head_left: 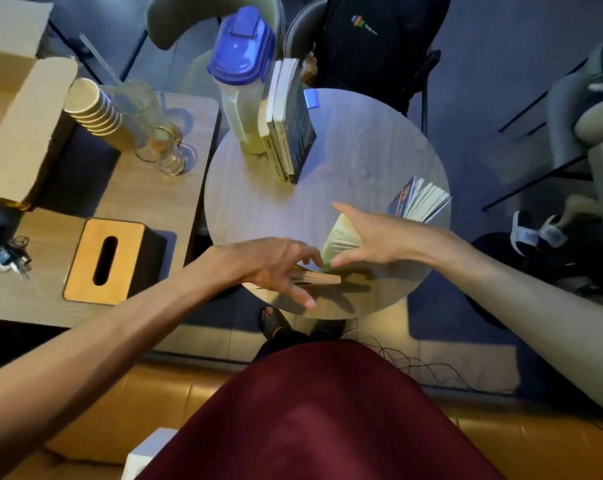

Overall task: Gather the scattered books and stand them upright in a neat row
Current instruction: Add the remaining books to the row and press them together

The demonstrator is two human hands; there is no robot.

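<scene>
So, three books are already stood upright as a standing row (289, 133) at the far side of the round bench (362, 140), butted against a clear plastic pitcher (241, 81) with a blue lid. Three more are left loose on the near and right side. A flat paperback (322, 279) is lying by the near edge, page block facing right, and the left hand (275, 265) is spread over it with fingers splayed. Nothing looks pinched, so it's counted as open. Just beside it a fanned paperback (341, 237) is tipped up with its cream pages flared, and the right hand (376, 237) is held against it with fingers straight, also open; whether the pages are actually touched can't be told. Further right, near the rim, a splayed book (419, 200) with a dark blue cover is propped with its pages fanned out. These look like light, floppy softcovers, so they'd probably be best squeezed shut first and taken across the spine and fore-edge together, not by one cover, or the pages will flop open. The bench top is smooth matte wood grain, so sliding should be easy, tipping too.
</scene>
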